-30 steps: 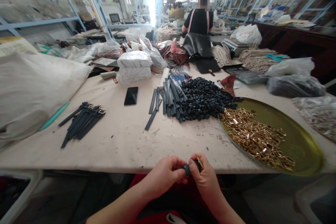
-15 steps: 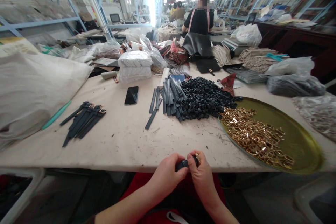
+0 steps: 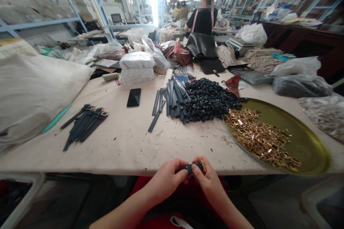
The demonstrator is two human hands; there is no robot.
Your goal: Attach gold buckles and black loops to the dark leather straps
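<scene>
At the table's front edge, both hands grip one dark leather strap (image 3: pixel 189 167). My left hand (image 3: pixel 170 173) is closed round its left part, thumb on top. My right hand (image 3: pixel 208 177) pinches the right end, where a gold buckle (image 3: pixel 203 165) shows by the fingers. The hidden fingers cover much of the strap. To the right, gold buckles (image 3: pixel 258 139) lie heaped on a round, gold-coloured tray (image 3: pixel 309 139). Behind the hands are a pile of small dark loops (image 3: pixel 212 98) and a stack of dark strips (image 3: pixel 174 96). Several buckled straps (image 3: pixel 85 123) lie at left.
A phone (image 3: pixel 133 97) lies left of the strips. Plastic-wrapped packs (image 3: pixel 137 68), a black bag (image 3: pixel 202 46) and a scrap of red material (image 3: pixel 233 84) are further back. A large pale sack (image 3: pixel 40 89) covers the left side. A person (image 3: pixel 203 19) stands beyond the table.
My hands have shifted slightly on the strap, and my left hand has moved a little left. More of the strap shows between them, lying flatter. The piles look the same.
</scene>
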